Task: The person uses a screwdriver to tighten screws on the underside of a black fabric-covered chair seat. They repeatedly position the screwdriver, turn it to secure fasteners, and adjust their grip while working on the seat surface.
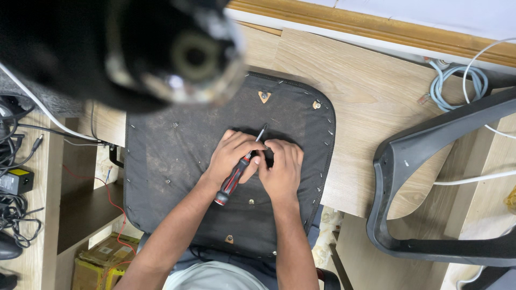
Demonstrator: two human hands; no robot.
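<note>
A black fabric-covered chair seat (177, 161) lies upside down on my lap and against a wooden tabletop (371, 102). My left hand (230, 158) grips a screwdriver (236, 173) with a red and black handle, its metal tip pointing up and right past the fingers. My right hand (282, 169) is curled into a fist right beside it, fingers pressed to the seat's underside and touching the screwdriver shaft. Staples line the seat's edge, and small metal screw points show on the fabric.
A grey plastic chair back (408, 177) rests at the right. Light blue and white cables (457, 80) lie at top right. A blurred black round object (161, 48) fills the top left. Black cables and an adapter (13, 180) sit at the left; cardboard boxes (102, 258) lie below.
</note>
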